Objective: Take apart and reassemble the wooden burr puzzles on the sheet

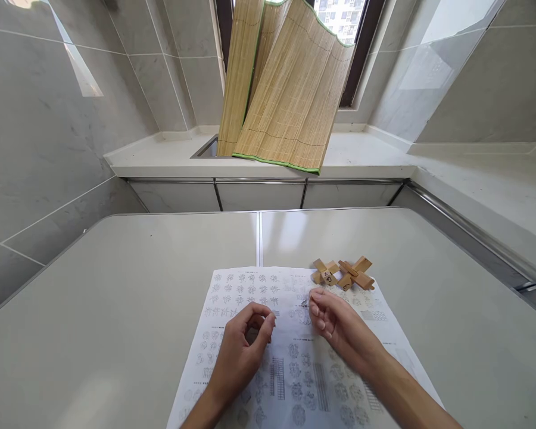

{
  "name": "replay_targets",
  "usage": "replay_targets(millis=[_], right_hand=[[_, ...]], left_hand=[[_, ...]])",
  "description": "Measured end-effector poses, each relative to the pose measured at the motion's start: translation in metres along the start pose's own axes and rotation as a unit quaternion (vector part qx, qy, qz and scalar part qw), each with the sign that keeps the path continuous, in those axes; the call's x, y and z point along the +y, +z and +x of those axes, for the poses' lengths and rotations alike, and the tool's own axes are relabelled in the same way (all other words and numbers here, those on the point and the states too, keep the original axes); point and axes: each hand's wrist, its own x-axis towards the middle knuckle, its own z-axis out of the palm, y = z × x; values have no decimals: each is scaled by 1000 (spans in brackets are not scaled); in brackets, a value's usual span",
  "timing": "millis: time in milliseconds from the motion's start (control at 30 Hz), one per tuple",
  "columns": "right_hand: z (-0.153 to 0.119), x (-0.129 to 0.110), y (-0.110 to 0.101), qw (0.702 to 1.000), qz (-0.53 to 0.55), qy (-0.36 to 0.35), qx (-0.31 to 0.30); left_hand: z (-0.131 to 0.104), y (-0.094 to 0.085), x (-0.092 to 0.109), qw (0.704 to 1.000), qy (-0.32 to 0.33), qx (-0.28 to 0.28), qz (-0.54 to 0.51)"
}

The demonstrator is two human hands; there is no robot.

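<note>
A large printed sheet [286, 330], covered with rows of small line diagrams and text, lies on the table under both hands. My left hand [248, 339] rests over its left half, thumb and forefinger curled together into a loop with nothing visible between them. Over the right half, my right hand [335, 325] has its fingers curled in and its thumb against the forefinger; no object shows in it. Just beyond my right hand, two cross-shaped wooden interlocking puzzles sit side by side at the sheet's top edge: a lighter one [325, 272] with dark markings and a browner one [361, 279].
The pale glossy table [116, 286] has a seam down its middle. Behind it a white ledge [361, 152] runs below a window, with a bamboo mat [295, 89] propped there. Grey tiled walls [71, 131] close in the sides, and a metal rail [464, 226] runs along the right.
</note>
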Motion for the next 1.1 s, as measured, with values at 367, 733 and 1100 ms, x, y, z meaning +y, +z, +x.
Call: replay_targets(millis=[367, 733, 1100], right_hand=[[8, -7, -18, 966, 247, -54, -62], [16, -15, -51, 941, 294, -103, -128], [22, -18, -61, 923, 326, -98, -179]], left_hand=[[1, 2, 1, 1000, -12, 15, 14], [2, -1, 0, 1000, -7, -4, 16], [3, 0, 3, 1000, -15, 6, 21]])
